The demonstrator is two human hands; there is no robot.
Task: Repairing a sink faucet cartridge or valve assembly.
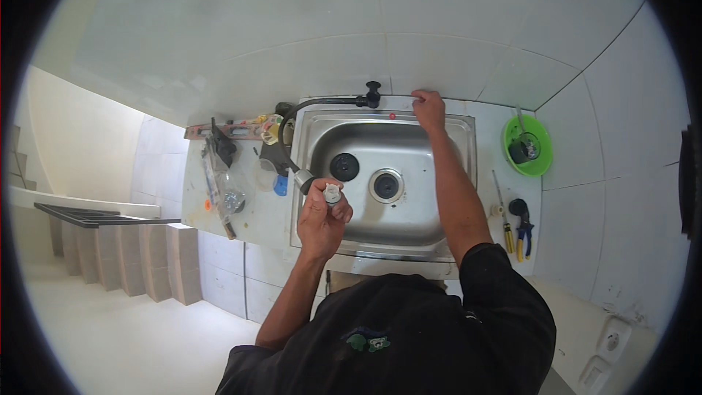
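Note:
A black wall tap [373, 95] has a flexible spout [287, 121] that curves left and down over the sink's near-left side. My left hand [322, 219] is closed round the spout's grey nozzle [333, 194], whose round, pale end faces up. Beyond the stainless steel sink [344, 135], my right hand [429, 108] rests at the back ledge by the tiled wall, its fingers curled. Whatever those fingers may hold is hidden. Inside the basin, a black round drain cover [344, 167] lies left of the drain [385, 186]. A small red piece [393, 115] sits on the back rim.
Right of the sink are a green bowl [541, 157] with items inside, a yellow-handled screwdriver [506, 223] and blue-and-yellow pliers [524, 238]. On the left counter lie a spirit level [238, 132], plastic bags and a blue piece [280, 186]. Stairs [139, 256] descend at far left.

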